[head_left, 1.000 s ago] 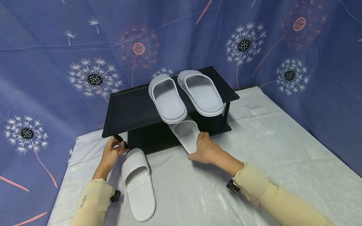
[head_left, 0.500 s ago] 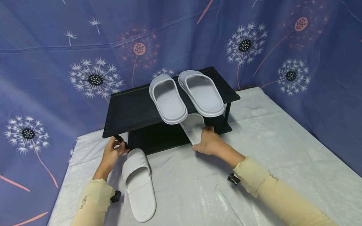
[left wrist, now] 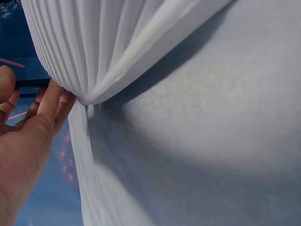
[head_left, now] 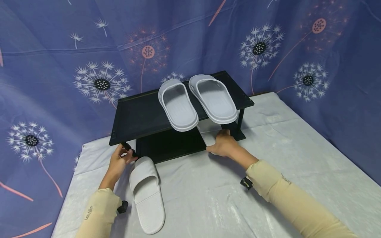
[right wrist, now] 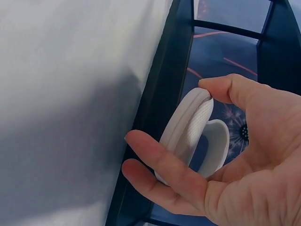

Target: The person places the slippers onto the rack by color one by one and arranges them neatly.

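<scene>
A two-tier black shoe rack stands on the white cloth. With my right hand I grip a white slide slipper by its heel end, thumb on one edge and fingers on the other. Most of that slipper lies between the tiers, its front hidden under the upper shelf. My left hand holds the rack's front left post between thumb and fingers. A matching ribbed white slide slipper lies on the cloth just right of my left hand, its toe toward the rack.
Two pale grey slippers sit side by side on the upper shelf, their heel ends over its front edge. A blue dandelion-print curtain hangs close behind the rack. White cloth spreads in front and to the right.
My right hand has pushed the white slipper deeper between the tiers, moving away from me and slightly right. My left hand keeps its hold on the post.
</scene>
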### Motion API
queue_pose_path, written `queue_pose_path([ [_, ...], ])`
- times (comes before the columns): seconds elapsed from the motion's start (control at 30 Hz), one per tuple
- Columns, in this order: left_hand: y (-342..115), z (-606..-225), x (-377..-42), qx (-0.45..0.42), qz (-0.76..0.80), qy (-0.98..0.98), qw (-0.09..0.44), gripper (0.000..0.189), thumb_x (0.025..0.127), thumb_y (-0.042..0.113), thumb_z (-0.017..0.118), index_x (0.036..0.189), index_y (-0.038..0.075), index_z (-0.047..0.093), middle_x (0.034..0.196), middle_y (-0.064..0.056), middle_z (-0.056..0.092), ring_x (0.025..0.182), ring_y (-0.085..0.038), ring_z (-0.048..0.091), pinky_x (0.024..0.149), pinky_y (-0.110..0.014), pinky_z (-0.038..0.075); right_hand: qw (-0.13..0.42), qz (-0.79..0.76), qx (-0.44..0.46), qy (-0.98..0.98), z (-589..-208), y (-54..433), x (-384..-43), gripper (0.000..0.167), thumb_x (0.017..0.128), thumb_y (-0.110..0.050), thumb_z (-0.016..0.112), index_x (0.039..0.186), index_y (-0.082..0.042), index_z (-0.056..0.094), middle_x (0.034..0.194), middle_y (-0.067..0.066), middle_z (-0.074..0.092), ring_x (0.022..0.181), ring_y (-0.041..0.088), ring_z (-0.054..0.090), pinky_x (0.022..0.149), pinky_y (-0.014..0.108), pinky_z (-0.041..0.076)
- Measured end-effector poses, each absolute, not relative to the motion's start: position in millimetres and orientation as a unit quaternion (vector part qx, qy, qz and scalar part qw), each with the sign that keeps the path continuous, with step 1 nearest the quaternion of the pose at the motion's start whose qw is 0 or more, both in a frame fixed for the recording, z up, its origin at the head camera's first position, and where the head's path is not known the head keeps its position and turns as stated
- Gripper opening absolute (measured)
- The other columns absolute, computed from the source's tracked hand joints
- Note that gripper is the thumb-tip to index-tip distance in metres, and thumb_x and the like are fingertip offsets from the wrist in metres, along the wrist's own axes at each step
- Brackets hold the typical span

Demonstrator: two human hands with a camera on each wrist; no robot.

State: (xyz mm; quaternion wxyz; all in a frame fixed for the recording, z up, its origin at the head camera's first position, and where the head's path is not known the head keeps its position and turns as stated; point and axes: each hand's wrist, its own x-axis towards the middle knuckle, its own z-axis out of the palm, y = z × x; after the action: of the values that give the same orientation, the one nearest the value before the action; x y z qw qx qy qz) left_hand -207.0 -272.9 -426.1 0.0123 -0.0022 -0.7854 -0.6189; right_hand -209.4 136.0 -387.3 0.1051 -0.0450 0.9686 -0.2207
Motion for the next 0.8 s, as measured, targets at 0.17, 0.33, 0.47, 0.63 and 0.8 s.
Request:
queue_pose_path([
  [0.17,-273.0,-425.2,-207.4,0.002,-0.614,-0.789,0.009,0.013,0.099,0.003,0.050,0.111,0.003,0.044,0.102,-0.012,0.044,0.090,-0.016,0.065,0.087,-0.034,0.060,0.101,-0.210,-0.046,0.971,-389.2,137.4,-212.9,0.094,0.077,-0.043,0.068,0.126,0.027,0.029,0.120,0.037,0.032,0.079,0.035,0.057,0.064,0.034,0.057],
  [0.33,-273.1,-424.3,-207.3,0.004,-0.611,-0.791,0.008,0.015,0.099,0.003,0.049,0.112,0.002,0.043,0.103,-0.013,0.045,0.087,-0.015,0.066,0.087,-0.032,0.059,0.103,-0.209,-0.045,0.971,-391.7,137.6,-217.1,0.096,0.078,-0.045,0.069,0.128,0.027,0.027,0.124,0.037,0.031,0.074,0.032,0.060,0.071,0.036,0.058],
  [0.47,-273.4,-424.6,-207.1,0.003,-0.615,-0.789,0.007,0.013,0.099,0.003,0.050,0.111,0.004,0.044,0.103,-0.013,0.044,0.089,-0.016,0.065,0.087,-0.033,0.059,0.122,-0.214,-0.040,0.968,-394.9,138.4,-221.6,0.099,0.078,-0.045,0.068,0.130,0.026,0.024,0.124,0.037,0.030,0.051,0.022,0.061,0.059,0.029,0.055],
  [0.63,-273.0,-425.2,-206.8,0.001,-0.618,-0.786,0.007,0.014,0.099,0.002,0.050,0.111,0.003,0.043,0.103,-0.013,0.043,0.091,-0.017,0.064,0.087,-0.035,0.059,0.141,-0.222,-0.020,0.965,-399.6,139.3,-225.7,0.098,0.076,-0.046,0.067,0.132,0.023,0.026,0.124,0.035,0.031,0.052,0.022,0.064,0.048,0.025,0.053],
  [0.8,-272.2,-425.1,-206.6,0.003,-0.619,-0.785,0.008,0.020,0.099,0.001,0.049,0.114,-0.004,0.039,0.103,-0.013,0.043,0.091,-0.017,0.063,0.088,-0.036,0.059,0.145,-0.227,-0.013,0.963,-403.1,139.2,-226.8,0.096,0.075,-0.045,0.068,0.130,0.022,0.028,0.123,0.035,0.031,0.053,0.024,0.065,0.043,0.025,0.053],
])
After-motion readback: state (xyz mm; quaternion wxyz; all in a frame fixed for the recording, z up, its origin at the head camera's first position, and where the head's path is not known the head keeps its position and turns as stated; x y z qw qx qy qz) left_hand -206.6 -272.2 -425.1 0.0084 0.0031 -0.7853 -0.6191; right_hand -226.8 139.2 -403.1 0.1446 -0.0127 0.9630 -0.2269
